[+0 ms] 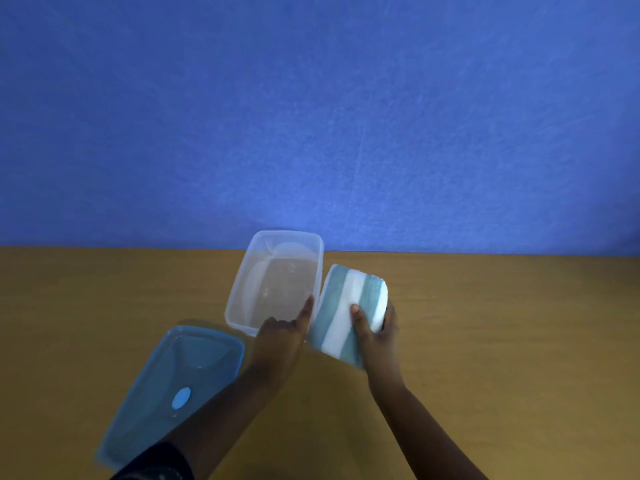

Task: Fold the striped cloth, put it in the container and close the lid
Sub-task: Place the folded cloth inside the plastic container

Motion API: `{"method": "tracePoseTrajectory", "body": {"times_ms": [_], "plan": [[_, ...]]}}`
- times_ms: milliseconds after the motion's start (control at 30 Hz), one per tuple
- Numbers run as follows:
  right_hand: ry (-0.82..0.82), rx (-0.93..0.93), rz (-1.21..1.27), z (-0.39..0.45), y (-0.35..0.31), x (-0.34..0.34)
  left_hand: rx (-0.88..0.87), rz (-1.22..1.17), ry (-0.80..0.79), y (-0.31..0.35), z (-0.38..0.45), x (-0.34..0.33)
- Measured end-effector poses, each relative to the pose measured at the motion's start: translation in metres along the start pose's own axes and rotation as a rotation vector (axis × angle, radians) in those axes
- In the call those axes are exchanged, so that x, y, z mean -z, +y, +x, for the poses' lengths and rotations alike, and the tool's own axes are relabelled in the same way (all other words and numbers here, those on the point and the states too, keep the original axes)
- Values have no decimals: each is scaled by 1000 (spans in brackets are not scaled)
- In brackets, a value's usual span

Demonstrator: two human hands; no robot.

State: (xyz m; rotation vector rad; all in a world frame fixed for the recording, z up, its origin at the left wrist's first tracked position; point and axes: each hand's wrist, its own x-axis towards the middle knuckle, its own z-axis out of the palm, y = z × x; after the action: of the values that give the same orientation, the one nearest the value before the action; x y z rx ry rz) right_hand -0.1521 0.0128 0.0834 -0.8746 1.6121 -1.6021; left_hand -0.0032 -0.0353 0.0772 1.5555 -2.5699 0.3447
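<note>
The striped cloth [341, 306], teal and white, is folded into a thick rectangle just right of the container. My right hand [375, 329] grips its near right corner, thumb on top, and holds it tilted off the table. The clear plastic container [239, 303] stands open and empty at the back of the table. My left hand [282, 336] rests on the container's near right rim, one finger pointing along the wall beside the cloth. The translucent blue lid [166, 386] lies flat at the near left, partly under my left forearm.
A wooden table [502, 341] spreads wide on both sides. A blue wall [311, 116] rises right behind the container at the table's far edge.
</note>
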Motion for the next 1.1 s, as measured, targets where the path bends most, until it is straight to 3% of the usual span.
{"method": "tracePoseTrajectory", "body": {"times_ms": [233,333,400,500,700,833,933,1100], "plan": [[109,-41,21,14,0,20,-27,-203,-128,42,-16,-15],[113,-62,17,18,0,25,-133,-45,-151,48,-21,-14],[114,-64,8,20,-1,25,-76,-169,-202,54,-27,-7],[141,-62,4,27,-3,26,93,-708,-162,57,-30,-11],[151,-60,19,39,-5,24,65,-877,-1,42,-27,-4],[119,-57,26,37,-5,17,310,-701,174,1,-5,-7],[109,-40,11,32,-5,9,485,-687,119,-12,-1,-18],[25,0,-56,25,-2,-10,459,-817,32,-12,-11,-37]]}}
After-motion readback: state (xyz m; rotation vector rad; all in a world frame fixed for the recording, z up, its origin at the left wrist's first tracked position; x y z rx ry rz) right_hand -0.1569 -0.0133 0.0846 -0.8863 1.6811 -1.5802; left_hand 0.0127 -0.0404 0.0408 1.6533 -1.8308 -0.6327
